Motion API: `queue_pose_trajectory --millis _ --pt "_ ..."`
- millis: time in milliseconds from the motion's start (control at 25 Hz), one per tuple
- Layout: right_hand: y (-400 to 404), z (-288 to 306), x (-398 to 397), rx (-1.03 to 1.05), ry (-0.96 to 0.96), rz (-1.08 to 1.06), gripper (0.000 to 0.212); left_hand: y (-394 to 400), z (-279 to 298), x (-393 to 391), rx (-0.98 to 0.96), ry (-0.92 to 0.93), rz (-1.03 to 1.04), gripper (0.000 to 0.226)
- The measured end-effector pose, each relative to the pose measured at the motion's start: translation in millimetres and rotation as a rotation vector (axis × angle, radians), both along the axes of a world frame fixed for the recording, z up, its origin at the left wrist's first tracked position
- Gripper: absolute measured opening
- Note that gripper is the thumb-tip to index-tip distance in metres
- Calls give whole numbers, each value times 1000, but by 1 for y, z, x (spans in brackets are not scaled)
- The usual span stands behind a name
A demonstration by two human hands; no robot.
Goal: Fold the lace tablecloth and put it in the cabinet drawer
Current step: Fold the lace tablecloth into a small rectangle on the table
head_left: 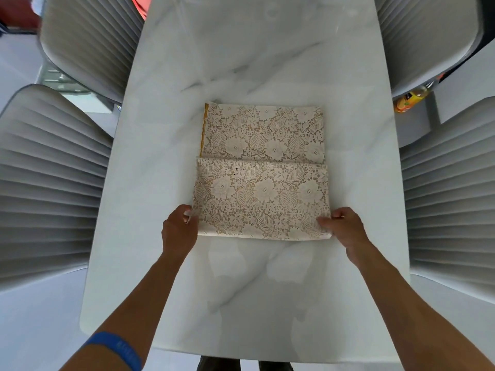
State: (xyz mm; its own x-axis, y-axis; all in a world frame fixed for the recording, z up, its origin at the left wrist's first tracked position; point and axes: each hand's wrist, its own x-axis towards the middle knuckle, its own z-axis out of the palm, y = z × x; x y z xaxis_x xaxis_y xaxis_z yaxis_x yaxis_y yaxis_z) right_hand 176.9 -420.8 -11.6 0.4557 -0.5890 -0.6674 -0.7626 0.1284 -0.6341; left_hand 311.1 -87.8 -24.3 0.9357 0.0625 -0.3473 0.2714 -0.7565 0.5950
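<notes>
The cream lace tablecloth (pixel 263 170) lies folded into a rectangle in the middle of the white marble table (pixel 241 290). Its near half is doubled over the far half, with a fold line across the middle and a yellow edge showing at the far left. My left hand (pixel 180 230) pinches the near left corner of the cloth. My right hand (pixel 345 228) pinches the near right corner, thumb on top of the lace. No cabinet or drawer is in view.
Grey ribbed chairs flank the table: two on the left (pixel 51 178) and two on the right (pixel 452 188). An orange drink bottle (pixel 409 99) lies beyond the table's right edge. My shoes show under the near edge.
</notes>
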Motion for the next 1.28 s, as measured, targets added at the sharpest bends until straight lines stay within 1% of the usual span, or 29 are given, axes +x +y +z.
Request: queue_pose_trajectory --millis 120,240,320,360,400,440,480,520,560,600,640,680,760,800,880,960,1000,1080,1120,1160,1240,1280 --pt "8 -6 -9 -120 -40 -25 34 2 -1 -12 63 -32 19 12" --pt "14 -14 -23 -311 43 76 37 9 -1 -27 54 7 18 11" --pt "18 -12 -35 -356 80 117 42 12 3 -37 47 44 32 11" --pt "23 -7 -39 -397 100 129 44 11 6 -42 93 13 11 16" --pt "29 -4 -42 -507 87 188 44 10 9 -46 183 -75 -63 25" --pt "36 -2 -47 -670 36 314 42 9 10 -52 269 -185 -189 34" --pt "45 -1 -53 -821 -54 500 41 8 10 -58 299 -296 -370 41" --pt "55 0 -59 -912 -132 719 47 5 9 -63 295 -355 -584 46" --pt "64 -2 -64 -952 -149 922 55 1 7 -66 306 -336 -772 52" --pt "72 -5 -67 -974 -119 1055 61 -4 5 -68 334 -267 -885 58" --pt "77 -8 -67 -1003 -73 1098 61 -9 4 -68 381 -204 -925 61" --pt "80 -8 -63 -1023 -4 1090 56 -14 3 -67 453 -201 -923 61" --pt "81 -6 -51 -1020 96 1050 48 -20 1 -69 625 -328 -962 53" --pt "80 -6 -48 -1014 96 1047 47 -22 -1 -71 677 -400 -978 46" --pt "74 -7 -51 -1026 44 1073 52 -23 -6 -75 708 -502 -1004 34" --pt "73 -4 -56 -1048 39 1096 52 -23 -6 -76 764 -550 -1038 27" --pt "77 1 -53 -1050 73 1109 48 -25 -1 -72 783 -545 -1057 28" --pt "87 13 -40 -1016 189 1106 37 -35 15 -59 837 -456 -1053 36" --pt "90 19 -33 -979 248 1105 31 -40 27 -55 853 -376 -1070 39" --pt "93 27 -31 -915 297 1127 27 -43 37 -56 832 -277 -1086 39" --pt "94 45 -37 -792 327 1154 13 -36 55 -69 752 -106 -1021 34" --pt "93 55 -45 -707 323 1140 3 -27 66 -79 696 -66 -975 28"
